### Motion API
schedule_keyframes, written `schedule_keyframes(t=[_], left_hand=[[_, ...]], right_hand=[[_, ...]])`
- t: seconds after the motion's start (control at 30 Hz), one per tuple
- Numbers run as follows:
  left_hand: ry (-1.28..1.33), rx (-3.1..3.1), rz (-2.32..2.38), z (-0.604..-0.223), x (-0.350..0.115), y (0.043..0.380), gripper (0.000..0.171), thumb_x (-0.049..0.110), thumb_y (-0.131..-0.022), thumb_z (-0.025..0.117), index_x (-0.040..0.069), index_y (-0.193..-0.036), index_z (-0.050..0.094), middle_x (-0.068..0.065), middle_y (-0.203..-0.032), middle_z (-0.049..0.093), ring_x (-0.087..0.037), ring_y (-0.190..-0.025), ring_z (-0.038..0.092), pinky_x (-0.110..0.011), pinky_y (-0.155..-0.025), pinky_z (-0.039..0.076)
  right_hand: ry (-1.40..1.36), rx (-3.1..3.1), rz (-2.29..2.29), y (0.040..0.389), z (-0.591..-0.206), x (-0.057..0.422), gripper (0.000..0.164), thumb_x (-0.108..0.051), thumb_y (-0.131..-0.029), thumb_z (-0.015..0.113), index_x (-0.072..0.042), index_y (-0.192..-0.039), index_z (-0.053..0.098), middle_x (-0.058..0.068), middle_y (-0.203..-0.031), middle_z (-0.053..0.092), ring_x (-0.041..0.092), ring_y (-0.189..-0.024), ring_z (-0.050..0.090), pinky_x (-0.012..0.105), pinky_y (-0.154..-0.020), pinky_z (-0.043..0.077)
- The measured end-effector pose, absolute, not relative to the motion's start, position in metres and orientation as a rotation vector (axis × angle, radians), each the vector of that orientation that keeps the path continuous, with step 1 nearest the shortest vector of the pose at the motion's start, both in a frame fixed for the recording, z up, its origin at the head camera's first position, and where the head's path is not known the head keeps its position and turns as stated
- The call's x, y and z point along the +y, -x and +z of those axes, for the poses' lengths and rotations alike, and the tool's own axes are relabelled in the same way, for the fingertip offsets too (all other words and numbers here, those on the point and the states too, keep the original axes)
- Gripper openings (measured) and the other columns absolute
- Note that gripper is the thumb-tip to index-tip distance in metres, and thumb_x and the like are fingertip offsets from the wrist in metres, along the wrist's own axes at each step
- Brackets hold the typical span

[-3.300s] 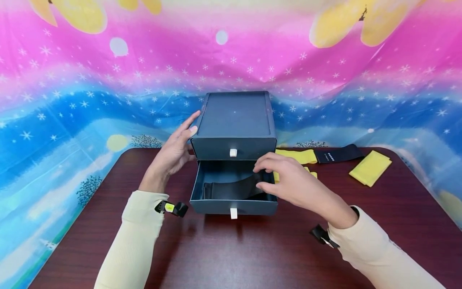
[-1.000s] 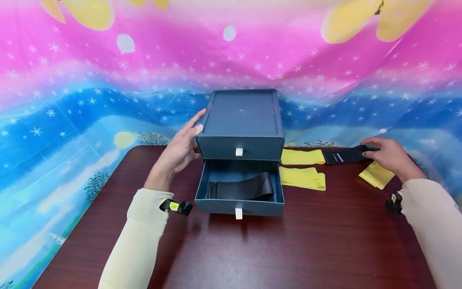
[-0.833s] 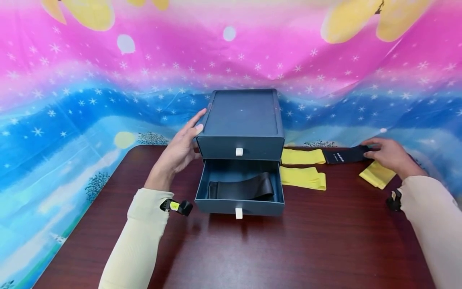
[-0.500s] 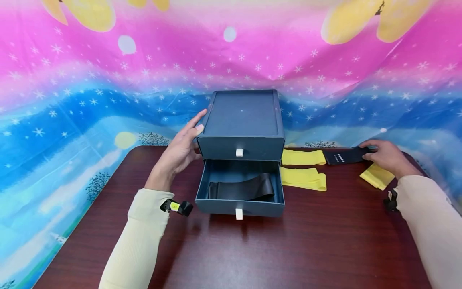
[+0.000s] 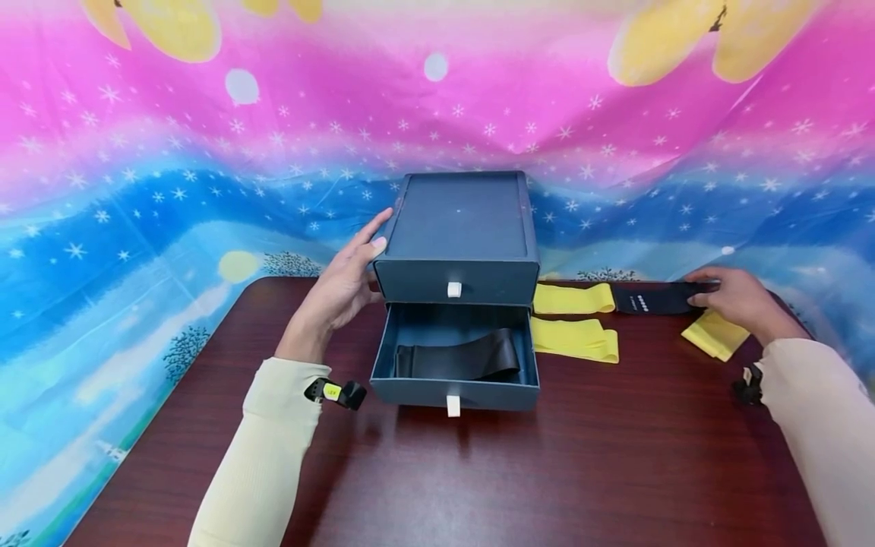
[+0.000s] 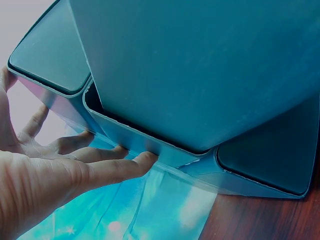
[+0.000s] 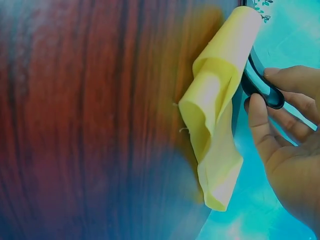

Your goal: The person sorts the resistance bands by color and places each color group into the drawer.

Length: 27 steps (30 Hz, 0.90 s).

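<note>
Band (image 5: 656,299), black with small white print, lies along the far edge of the counter (image 5: 581,456), its right end toward the far right corner. It looks thin, soft and light, perhaps slightly slick and stretchy, and unlikely to break. The looped right end seems the best place to take hold; gripped mid-length, both ends would probably droop. The right hand (image 5: 738,301) has that loop pinched between thumb and fingertip, with only the material's thickness between them.

A folded yellow cloth (image 5: 714,336) lies just nearer the front edge, partly hidden by this hand. Leftward, a far yellow strip (image 5: 574,298) lines up with the band, and a nearer yellow strip (image 5: 574,339) sits beside the drawer box (image 5: 461,220). The lower drawer (image 5: 410,391) stands pulled out, containing a plain dark band (image 5: 458,358).

The left hand (image 5: 342,281), fingers spread and nearly straight, rests against the box's left side, grasping nothing.
</note>
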State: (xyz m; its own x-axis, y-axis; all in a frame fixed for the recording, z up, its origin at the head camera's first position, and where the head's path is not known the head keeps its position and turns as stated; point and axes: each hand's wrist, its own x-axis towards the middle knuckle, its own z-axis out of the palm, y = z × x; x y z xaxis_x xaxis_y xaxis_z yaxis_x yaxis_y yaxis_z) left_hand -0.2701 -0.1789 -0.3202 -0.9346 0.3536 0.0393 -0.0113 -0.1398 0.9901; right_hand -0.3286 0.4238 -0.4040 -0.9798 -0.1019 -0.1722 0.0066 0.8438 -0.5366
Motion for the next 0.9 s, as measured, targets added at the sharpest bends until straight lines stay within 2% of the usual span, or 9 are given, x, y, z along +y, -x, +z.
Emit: schedule_keyframes(t=[0.3, 0.53, 0.73, 0.9], left_hand=[[-0.381, 1.882, 2.168, -0.321, -0.179, 0.27, 0.055, 0.038, -0.112, 0.044, 0.048, -0.163, 0.027, -0.011, -0.167, 0.029, -0.051, -0.139, 0.048, -0.077, -0.111, 0.033], [-0.388, 1.888, 2.163, -0.321, -0.179, 0.27, 0.056, 0.038, -0.111, 0.044, 0.049, -0.163, 0.027, -0.011, -0.169, 0.026, -0.052, -0.141, 0.046, -0.077, -0.112, 0.032], [-0.4, 1.89, 2.162, -0.322, -0.179, 0.27, 0.056, 0.038, -0.111, 0.044, 0.048, -0.164, 0.026, -0.009, -0.17, 0.024, -0.053, -0.142, 0.044, -0.078, -0.112, 0.031], [-0.401, 1.896, 2.157, -0.321, -0.179, 0.27, 0.058, 0.038, -0.112, 0.043, 0.046, -0.165, 0.023, -0.01, -0.169, 0.025, -0.053, -0.142, 0.044, -0.078, -0.112, 0.031]], right_hand=[[0.111, 2.799, -0.843, 0.325, -0.405, 0.424, 0.058, -0.016, -0.106, 0.056, 0.011, -0.154, 0.036, 0.045, -0.152, 0.031, 0.061, -0.128, 0.047, 0.059, -0.089, 0.054], [0.115, 2.803, -0.864, 0.317, -0.399, 0.42, 0.056, -0.019, -0.108, 0.054, 0.008, -0.154, 0.037, 0.049, -0.147, 0.036, 0.064, -0.129, 0.045, 0.057, -0.087, 0.055], [0.1, 2.851, -0.878, 0.307, -0.39, 0.413, 0.058, -0.023, -0.109, 0.056, 0.004, -0.156, 0.037, 0.05, -0.15, 0.032, 0.067, -0.134, 0.038, 0.07, -0.095, 0.048], [0.123, 2.923, -0.869, 0.298, -0.378, 0.403, 0.059, -0.028, -0.108, 0.058, -0.001, -0.157, 0.041, 0.045, -0.155, 0.031, 0.064, -0.136, 0.037, 0.075, -0.094, 0.043]])
